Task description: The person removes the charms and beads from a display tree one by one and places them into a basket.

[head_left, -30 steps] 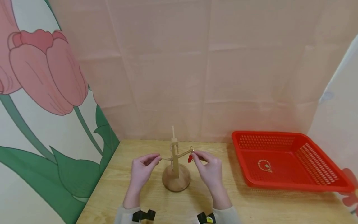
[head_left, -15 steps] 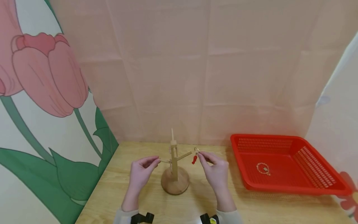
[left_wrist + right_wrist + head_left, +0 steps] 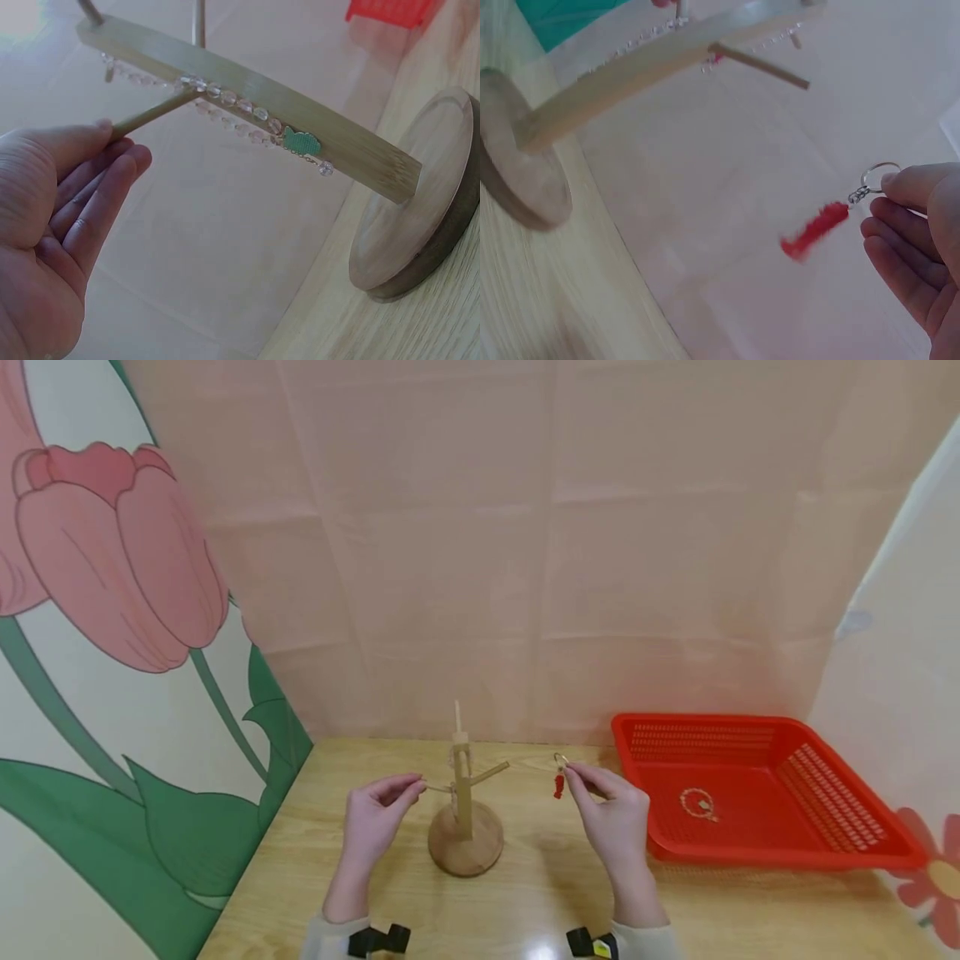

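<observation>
My right grip [image 3: 611, 814] is pinched tight on the ring [image 3: 867, 171] of the red keychain [image 3: 558, 786], my left grip [image 3: 375, 814] on a peg [image 3: 156, 116] of the wooden stand [image 3: 465, 822]. I judge the keychain light and its charm swingy, so the stiff, slick ring is where to hold. It hangs over the table [image 3: 525, 893], between stand and red basket [image 3: 750, 860], which sits toward the far right corner.

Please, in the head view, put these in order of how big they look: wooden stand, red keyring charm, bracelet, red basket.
Largest to smallest, as they look there:
1. Red basket
2. Wooden stand
3. Bracelet, lying in the basket
4. Red keyring charm
</observation>
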A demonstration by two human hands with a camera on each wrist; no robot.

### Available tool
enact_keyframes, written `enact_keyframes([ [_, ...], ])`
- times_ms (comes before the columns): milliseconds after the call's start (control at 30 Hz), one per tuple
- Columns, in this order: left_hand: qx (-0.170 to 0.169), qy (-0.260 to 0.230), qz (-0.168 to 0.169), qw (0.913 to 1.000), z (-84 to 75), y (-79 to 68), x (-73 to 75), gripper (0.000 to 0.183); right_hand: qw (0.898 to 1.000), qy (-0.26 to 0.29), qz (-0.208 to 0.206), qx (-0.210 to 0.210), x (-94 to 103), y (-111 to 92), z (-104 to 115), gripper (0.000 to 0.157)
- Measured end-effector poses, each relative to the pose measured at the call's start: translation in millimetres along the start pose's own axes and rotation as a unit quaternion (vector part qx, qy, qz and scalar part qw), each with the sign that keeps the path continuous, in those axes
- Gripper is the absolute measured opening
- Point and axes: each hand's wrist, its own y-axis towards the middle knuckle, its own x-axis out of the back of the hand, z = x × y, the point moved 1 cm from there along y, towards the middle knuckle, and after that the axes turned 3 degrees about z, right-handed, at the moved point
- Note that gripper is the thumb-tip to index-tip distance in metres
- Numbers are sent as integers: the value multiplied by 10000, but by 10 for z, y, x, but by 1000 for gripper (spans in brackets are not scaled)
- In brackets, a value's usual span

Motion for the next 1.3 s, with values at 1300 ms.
enact_keyframes([
  [1300,-52,-104,-75,9999,12,-12,-24,12,9773,-1299,-516,-1591,1403,12,-723,16],
])
